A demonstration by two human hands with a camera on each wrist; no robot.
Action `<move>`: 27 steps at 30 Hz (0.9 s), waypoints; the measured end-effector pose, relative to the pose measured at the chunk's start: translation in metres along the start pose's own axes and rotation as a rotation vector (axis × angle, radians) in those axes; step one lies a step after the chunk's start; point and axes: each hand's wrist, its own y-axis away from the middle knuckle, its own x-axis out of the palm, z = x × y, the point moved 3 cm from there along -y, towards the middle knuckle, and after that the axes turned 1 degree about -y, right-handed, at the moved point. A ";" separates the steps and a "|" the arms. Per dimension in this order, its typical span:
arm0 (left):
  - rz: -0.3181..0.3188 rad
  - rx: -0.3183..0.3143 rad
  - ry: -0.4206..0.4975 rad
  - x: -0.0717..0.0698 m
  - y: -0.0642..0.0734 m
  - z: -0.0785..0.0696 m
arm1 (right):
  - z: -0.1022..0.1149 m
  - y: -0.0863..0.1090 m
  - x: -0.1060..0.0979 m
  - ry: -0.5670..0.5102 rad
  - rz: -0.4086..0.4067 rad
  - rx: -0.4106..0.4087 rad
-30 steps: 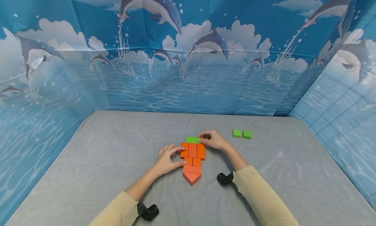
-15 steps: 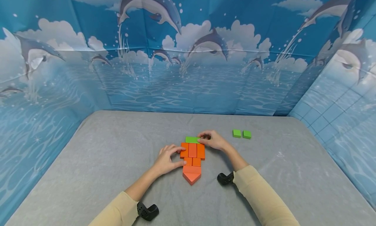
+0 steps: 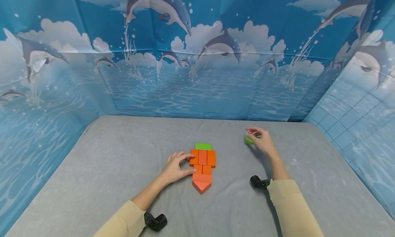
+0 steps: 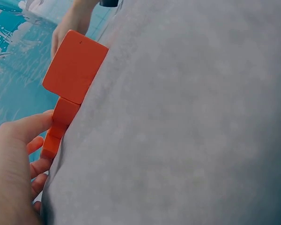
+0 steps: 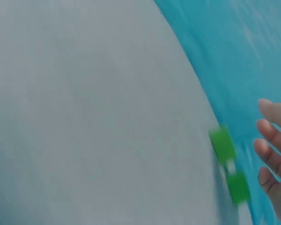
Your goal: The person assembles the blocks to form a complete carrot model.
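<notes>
On the grey cloth in the head view, flat orange blocks (image 3: pixel 202 158) lie edge to edge, with a pointed orange block (image 3: pixel 202 186) at the near end. A green block (image 3: pixel 203 146) adjoins their far end. My left hand (image 3: pixel 174 168) rests at their left side, index fingertip on the left tall block and thumb at a small one. The pointed block's broad face (image 4: pixel 75 68) shows large in the left wrist view. My right hand (image 3: pixel 260 139) is over two small green blocks, partly covering them. In the right wrist view, its fingers are spread beside the blurred green blocks (image 5: pixel 223 144).
The grey cloth-covered table (image 3: pixel 123 141) spreads around the blocks. A blue dolphin-print curtain (image 3: pixel 197 89) stands along its far edge and sides. Black wrist-worn pieces (image 3: pixel 155 223) stick out near both beige sleeves (image 3: pixel 293 206).
My right hand has left the green block at the far end of the orange ones and moved right to the two small green blocks. My left hand and the arranged blocks stay put.
</notes>
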 end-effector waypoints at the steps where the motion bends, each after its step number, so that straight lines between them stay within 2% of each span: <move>1: 0.001 -0.001 -0.003 0.000 0.000 0.000 | -0.006 0.002 -0.006 0.012 -0.024 0.000; 4: 0.000 -0.003 -0.003 0.000 0.000 0.000 | -0.021 0.009 -0.021 0.028 -0.070 0.013; 6: 0.004 -0.006 -0.001 -0.001 0.000 -0.001 | -0.030 0.014 -0.029 0.035 -0.071 0.036; 13: 0.014 -0.015 -0.003 0.000 -0.001 0.000 | -0.048 0.028 -0.042 0.074 0.047 0.161; 17: 0.020 -0.024 -0.006 0.000 -0.001 0.000 | -0.053 0.029 -0.042 0.093 0.083 0.164; 27: 0.012 -0.021 -0.006 0.000 0.000 -0.001 | -0.057 0.028 -0.039 0.137 0.091 0.161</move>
